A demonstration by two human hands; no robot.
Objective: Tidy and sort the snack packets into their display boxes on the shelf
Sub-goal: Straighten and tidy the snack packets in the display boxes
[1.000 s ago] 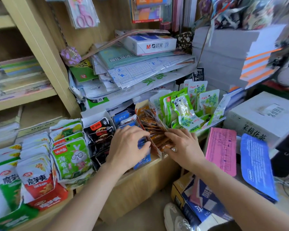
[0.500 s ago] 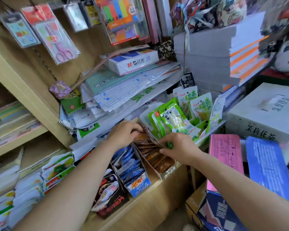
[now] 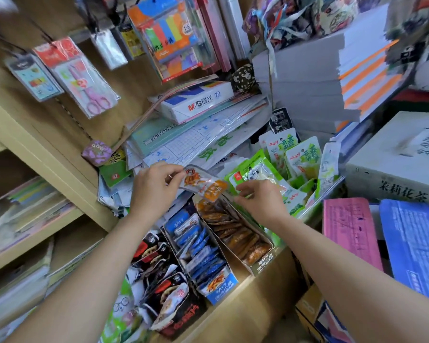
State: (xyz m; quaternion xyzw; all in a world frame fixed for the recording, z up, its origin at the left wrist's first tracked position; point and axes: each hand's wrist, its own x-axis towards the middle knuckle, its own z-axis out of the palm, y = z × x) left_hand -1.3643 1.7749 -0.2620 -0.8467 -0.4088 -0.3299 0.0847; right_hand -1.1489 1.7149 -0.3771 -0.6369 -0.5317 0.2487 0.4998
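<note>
My left hand [image 3: 154, 189] pinches an orange snack packet [image 3: 202, 184] by its top end and holds it in the air above the far end of the orange display box [image 3: 235, 233]. My right hand [image 3: 260, 199] hovers at the packet's lower end, fingers curled; I cannot tell whether they touch it. The orange box holds several matching packets. To its left stand a blue display box [image 3: 203, 253] and a black-and-red box [image 3: 166, 288]. Green packets [image 3: 295, 164] stand in a tray behind my right hand.
Stacked papers and an M&G carton [image 3: 196, 102] lie behind the boxes. Hanging stationery packs [image 3: 84, 80] cover the back wall. Grey paper reams [image 3: 307, 78] and a white carton [image 3: 401, 159] sit at the right, with pink [image 3: 349, 231] and blue pads below.
My left hand rose out of the orange box and lifted one orange packet clear. My right hand came up from the box's front to the packet's lower end. The camera tilted upward.
</note>
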